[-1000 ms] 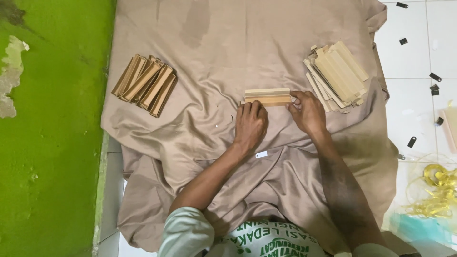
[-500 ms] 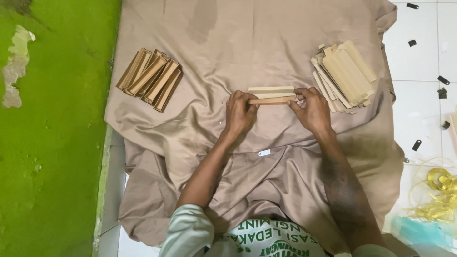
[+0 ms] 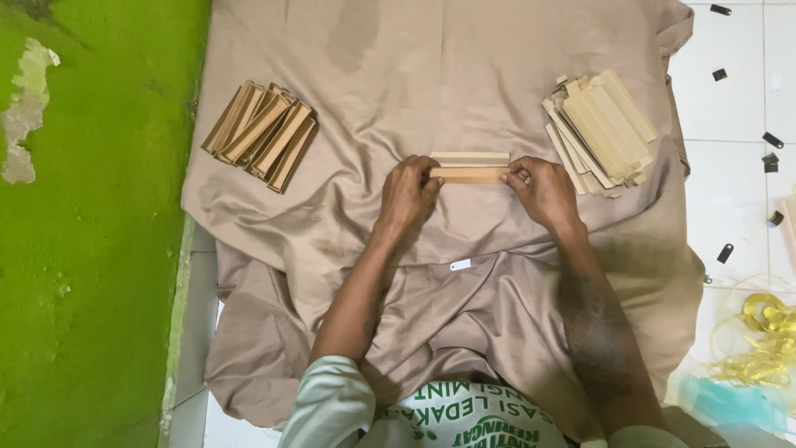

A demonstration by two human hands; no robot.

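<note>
A long flat tan cardboard piece (image 3: 469, 168) lies across the middle of a beige cloth (image 3: 464, 66). My left hand (image 3: 408, 194) grips its left end and my right hand (image 3: 543, 189) grips its right end, fingers pinched on the strip. A pile of folded brown cardboard pieces (image 3: 261, 134) lies on the cloth to the left. A stack of paler flat cardboard pieces (image 3: 599, 131) lies on the cloth to the right, close to my right hand.
A green wall (image 3: 91, 249) with a patch of peeled paint runs along the left. White floor tiles (image 3: 738, 191) on the right carry small black clips (image 3: 772, 139). A tangle of yellow ribbon (image 3: 763, 336) lies at the lower right.
Both hands have closed in on the ends of the cardboard piece and lifted it slightly toward the far side. The view has shifted a little.
</note>
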